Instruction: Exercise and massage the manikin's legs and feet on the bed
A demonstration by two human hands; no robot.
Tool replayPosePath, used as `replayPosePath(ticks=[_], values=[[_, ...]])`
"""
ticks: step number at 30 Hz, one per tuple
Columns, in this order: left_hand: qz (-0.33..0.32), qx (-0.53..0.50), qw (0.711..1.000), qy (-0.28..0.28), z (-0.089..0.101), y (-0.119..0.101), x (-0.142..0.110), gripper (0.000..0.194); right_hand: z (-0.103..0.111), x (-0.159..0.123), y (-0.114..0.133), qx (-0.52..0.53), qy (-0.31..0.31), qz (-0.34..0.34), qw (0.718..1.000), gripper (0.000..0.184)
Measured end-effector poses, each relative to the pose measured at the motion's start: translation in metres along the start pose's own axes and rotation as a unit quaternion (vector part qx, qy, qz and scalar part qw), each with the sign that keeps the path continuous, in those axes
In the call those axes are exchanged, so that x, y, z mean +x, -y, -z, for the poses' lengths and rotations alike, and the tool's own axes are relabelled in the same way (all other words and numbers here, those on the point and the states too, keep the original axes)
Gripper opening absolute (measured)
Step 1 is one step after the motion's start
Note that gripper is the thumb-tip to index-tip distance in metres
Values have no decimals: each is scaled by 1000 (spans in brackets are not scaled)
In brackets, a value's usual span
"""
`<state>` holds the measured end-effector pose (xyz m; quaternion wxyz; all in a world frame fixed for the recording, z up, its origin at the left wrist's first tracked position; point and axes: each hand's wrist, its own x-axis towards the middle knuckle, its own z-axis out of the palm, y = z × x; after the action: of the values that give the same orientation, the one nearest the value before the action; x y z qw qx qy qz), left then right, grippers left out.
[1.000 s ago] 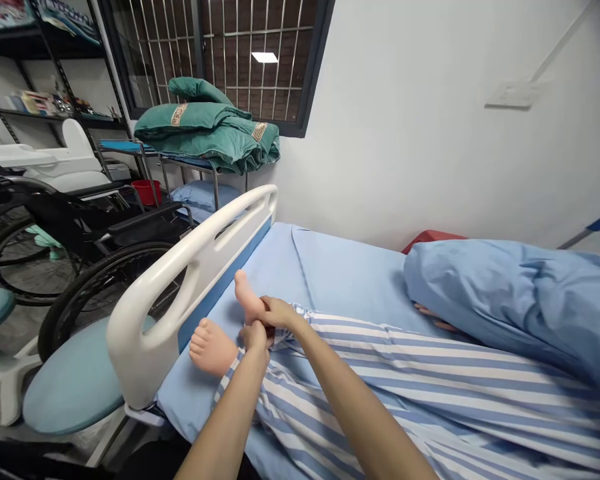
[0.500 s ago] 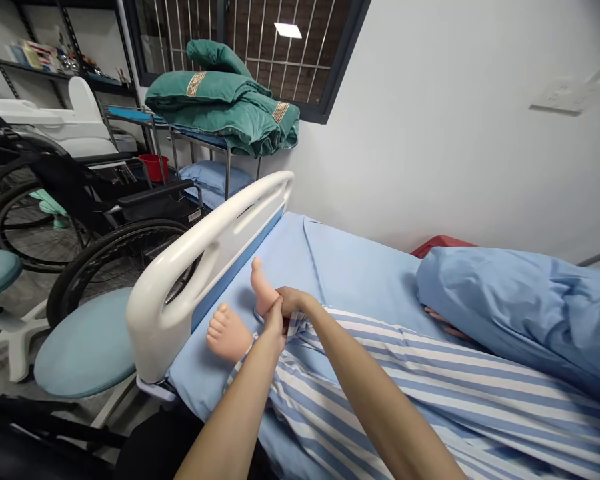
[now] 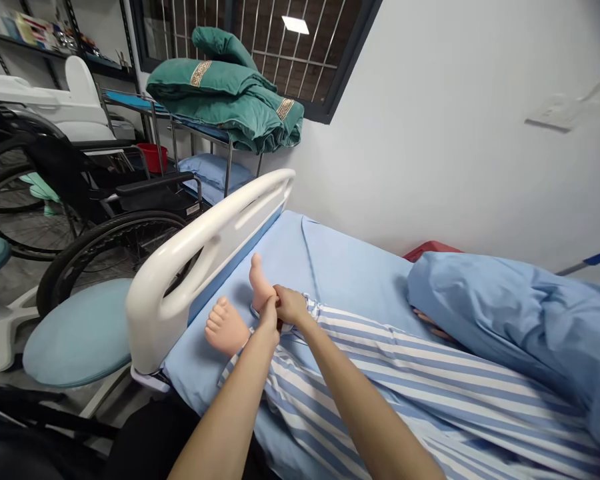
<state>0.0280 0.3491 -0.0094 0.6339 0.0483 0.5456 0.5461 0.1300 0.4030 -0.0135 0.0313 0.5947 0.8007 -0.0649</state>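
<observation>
A patient mannequin lies on a hospital bed with a light blue sheet (image 3: 345, 280), wearing blue-and-white striped trousers (image 3: 420, 367). Its upper body is hidden under a blue quilt (image 3: 515, 333). My left hand (image 3: 267, 321) and my right hand (image 3: 290, 305) both grip the ankle of the mannequin's farther leg, just above its upright bare foot (image 3: 260, 283). The nearer bare foot (image 3: 225, 327) rests on its side close to my left hand, not touching the bed rail.
A white plastic footboard (image 3: 205, 250) stands at the bed's end. Beyond it are a teal stool (image 3: 75, 333) and a black wheelchair (image 3: 113, 267). Green folded blankets (image 3: 220, 100) lie on a metal trolley against the barred window, with a blue pillow (image 3: 213, 175) below.
The whole view has shifted slightly upward and to the right. Both hands stay on the same ankle, and the mannequin's legs look unmoved.
</observation>
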Motion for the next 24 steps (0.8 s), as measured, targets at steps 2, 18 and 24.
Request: replayPosePath(ticks=[2, 18, 24], values=[[-110, 64, 985, -118, 19, -12, -9, 30, -4, -7, 5, -9, -52, -2, 999, 28], [-336, 272, 832, -348, 30, -12, -4, 31, 6, 0, 11, -11, 18, -29, 999, 27], [-228, 100, 924, -289, 32, -7, 8, 33, 12, 18, 2, 9, 91, -25, 995, 33]])
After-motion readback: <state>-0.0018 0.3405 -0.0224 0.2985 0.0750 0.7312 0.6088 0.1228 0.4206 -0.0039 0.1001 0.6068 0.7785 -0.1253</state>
